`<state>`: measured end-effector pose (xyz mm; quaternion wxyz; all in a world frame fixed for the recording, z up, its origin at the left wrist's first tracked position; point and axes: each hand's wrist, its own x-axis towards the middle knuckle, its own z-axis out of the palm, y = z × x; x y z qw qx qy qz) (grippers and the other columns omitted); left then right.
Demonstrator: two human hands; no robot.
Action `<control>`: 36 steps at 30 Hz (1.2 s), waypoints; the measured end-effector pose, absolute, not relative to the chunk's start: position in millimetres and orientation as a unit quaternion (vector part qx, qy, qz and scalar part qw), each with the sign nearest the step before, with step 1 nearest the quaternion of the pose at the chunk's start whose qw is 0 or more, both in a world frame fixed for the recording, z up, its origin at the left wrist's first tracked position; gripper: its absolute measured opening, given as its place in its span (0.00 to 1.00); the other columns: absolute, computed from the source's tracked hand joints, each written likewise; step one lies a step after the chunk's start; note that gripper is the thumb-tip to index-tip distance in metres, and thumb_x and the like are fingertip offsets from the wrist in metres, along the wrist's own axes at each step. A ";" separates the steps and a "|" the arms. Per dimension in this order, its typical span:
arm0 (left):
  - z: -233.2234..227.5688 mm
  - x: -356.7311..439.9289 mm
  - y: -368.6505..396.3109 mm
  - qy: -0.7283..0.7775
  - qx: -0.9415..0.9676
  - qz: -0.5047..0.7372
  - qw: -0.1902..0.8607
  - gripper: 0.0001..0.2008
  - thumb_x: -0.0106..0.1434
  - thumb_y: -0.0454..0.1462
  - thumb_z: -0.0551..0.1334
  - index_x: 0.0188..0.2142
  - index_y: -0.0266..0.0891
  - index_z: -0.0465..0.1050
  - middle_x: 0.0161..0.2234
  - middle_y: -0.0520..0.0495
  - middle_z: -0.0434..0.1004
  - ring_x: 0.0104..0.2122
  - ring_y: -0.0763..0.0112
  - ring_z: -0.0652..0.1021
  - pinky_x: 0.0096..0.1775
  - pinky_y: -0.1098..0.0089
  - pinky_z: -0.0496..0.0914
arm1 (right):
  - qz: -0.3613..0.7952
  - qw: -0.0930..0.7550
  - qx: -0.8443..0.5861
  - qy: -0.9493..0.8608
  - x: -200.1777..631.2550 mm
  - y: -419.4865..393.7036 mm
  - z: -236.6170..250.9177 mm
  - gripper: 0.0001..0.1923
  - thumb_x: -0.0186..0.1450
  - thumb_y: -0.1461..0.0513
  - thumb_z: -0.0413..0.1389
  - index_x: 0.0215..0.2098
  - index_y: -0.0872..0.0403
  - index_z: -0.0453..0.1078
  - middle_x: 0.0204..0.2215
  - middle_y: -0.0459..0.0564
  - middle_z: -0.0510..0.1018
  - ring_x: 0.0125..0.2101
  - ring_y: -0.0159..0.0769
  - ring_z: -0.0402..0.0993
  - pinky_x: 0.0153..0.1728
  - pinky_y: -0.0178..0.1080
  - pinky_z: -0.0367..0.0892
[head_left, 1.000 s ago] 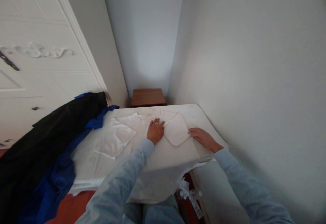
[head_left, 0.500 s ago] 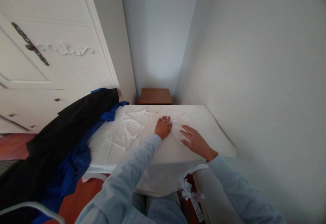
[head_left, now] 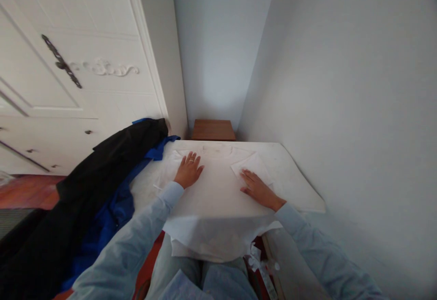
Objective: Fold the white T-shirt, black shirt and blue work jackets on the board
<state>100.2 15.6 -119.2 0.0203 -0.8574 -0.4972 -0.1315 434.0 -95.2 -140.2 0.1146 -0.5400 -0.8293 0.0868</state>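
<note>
Room: narrow corner, pale walls; white panelled door [head_left: 68, 77] at left with one dark metal handle [head_left: 61, 61].
Surface: one white-covered tabletop [head_left: 293, 177] pushed into the corner.
Count: two hands, one white T-shirt, one black garment [head_left: 85, 177], one blue garment [head_left: 112, 209], one brown wooden stand [head_left: 213, 129] behind the tabletop.
Left hand [head_left: 188, 170]: flat, fingers spread, palm down on the shirt's left side; ring on one finger.
Right hand [head_left: 256, 188]: flat, fingers loosely spread, pressed on the shirt's right side just below the folded-in sleeve.
White T-shirt [head_left: 215, 190]: spread flat at tabletop centre, collar toward the far wall, hem hanging over the near edge above the person's lap; right sleeve folded inward as a white flap; fabric smooth between the hands.
Change: half a second ago both hands were close together near the shirt's middle; now well apart, left hand moved to the left side, right hand lower on the right side.
Dark garments: heaped along the tabletop's left edge, black over blue.
</note>
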 end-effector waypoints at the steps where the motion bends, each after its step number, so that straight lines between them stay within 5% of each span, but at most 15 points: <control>1: -119.1 87.8 22.3 -0.502 -0.856 -0.120 0.021 0.27 0.72 0.46 0.48 0.63 0.32 0.62 0.66 0.32 0.60 0.69 0.49 0.54 0.66 0.49 0.51 | 0.079 0.121 -0.539 -0.830 430.2 -86.8 -137.0 0.36 0.72 0.43 0.42 0.70 0.55 0.52 0.69 0.61 0.54 0.69 0.49 0.47 0.68 0.56 0.47; 11: -137.5 55.9 59.2 -0.521 -0.850 -0.077 -0.012 0.28 0.72 0.47 0.48 0.66 0.38 0.59 0.69 0.36 0.56 0.68 0.53 0.57 0.66 0.50 0.52 | 0.043 0.079 -0.615 -0.784 404.9 32.9 -146.2 0.30 0.72 0.49 0.45 0.67 0.55 0.57 0.67 0.63 0.61 0.68 0.51 0.53 0.65 0.55 0.53; 22: -138.8 55.4 93.6 -0.528 -0.845 -0.083 -0.011 0.29 0.72 0.48 0.47 0.66 0.37 0.60 0.68 0.36 0.56 0.68 0.52 0.57 0.66 0.50 0.51 | 0.017 0.112 -0.573 -0.812 430.8 76.7 -155.1 0.27 0.73 0.52 0.43 0.64 0.56 0.64 0.65 0.61 0.64 0.66 0.46 0.58 0.66 0.53 0.54; 36: -126.9 72.7 76.6 -0.493 -0.865 -0.089 -0.015 0.28 0.72 0.48 0.48 0.65 0.34 0.61 0.68 0.33 0.57 0.69 0.52 0.55 0.66 0.50 0.51 | 0.049 0.062 -0.569 -0.819 382.5 61.2 -128.3 0.33 0.73 0.46 0.41 0.69 0.54 0.54 0.68 0.60 0.57 0.68 0.51 0.51 0.66 0.54 0.53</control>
